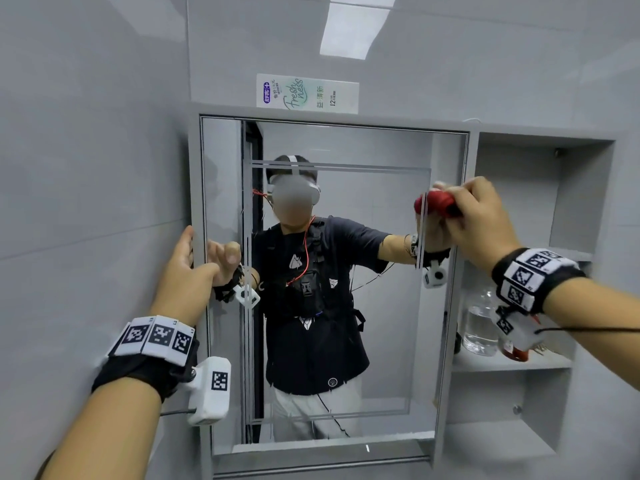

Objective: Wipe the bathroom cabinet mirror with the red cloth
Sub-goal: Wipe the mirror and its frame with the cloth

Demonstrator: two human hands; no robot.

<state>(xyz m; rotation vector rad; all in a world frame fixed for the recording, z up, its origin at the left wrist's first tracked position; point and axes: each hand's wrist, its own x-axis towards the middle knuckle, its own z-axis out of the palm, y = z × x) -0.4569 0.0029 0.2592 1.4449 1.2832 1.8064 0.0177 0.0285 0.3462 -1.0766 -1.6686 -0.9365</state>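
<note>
The bathroom cabinet mirror [381, 341] fills the middle of the head view in a grey frame and reflects a person in a dark shirt. My right hand [478, 216] presses a bunched red cloth [441, 202] against the glass near the mirror's right edge, about a third of the way down. My left hand [183, 268] rests on the mirror's left frame edge at mid height, fingers wrapped around the edge. Both wrists wear black bands with black-and-white marker tags.
A toothpaste box [307, 94] lies on top of the cabinet. Open shelves [509, 363] to the right of the mirror hold a clear glass bottle [479, 323] and a small red-brown item. Grey tiled wall [86, 168] runs along the left.
</note>
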